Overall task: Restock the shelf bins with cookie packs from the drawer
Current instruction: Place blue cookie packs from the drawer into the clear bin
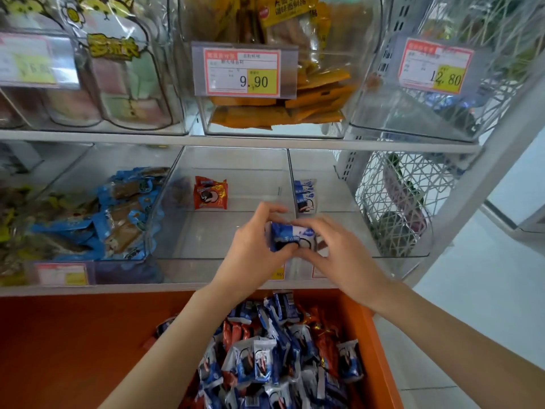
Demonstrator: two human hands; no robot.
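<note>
My left hand (256, 242) and my right hand (336, 251) both grip one blue-and-white cookie pack (290, 235), held in front of the divider between two clear shelf bins. The middle bin (224, 160) holds a single orange cookie pack (210, 192). The right bin (348, 202) has a few blue cookie packs (306, 195) standing at its left wall. Below, the open orange drawer (380, 349) holds a heap of blue and orange cookie packs (277, 358).
A bin of blue snack bags (124, 214) stands to the left. The upper shelf carries clear bins of yellow packets (312, 93) with price tags (241, 72). A white lattice side panel (398, 208) closes the shelf on the right, with floor beyond.
</note>
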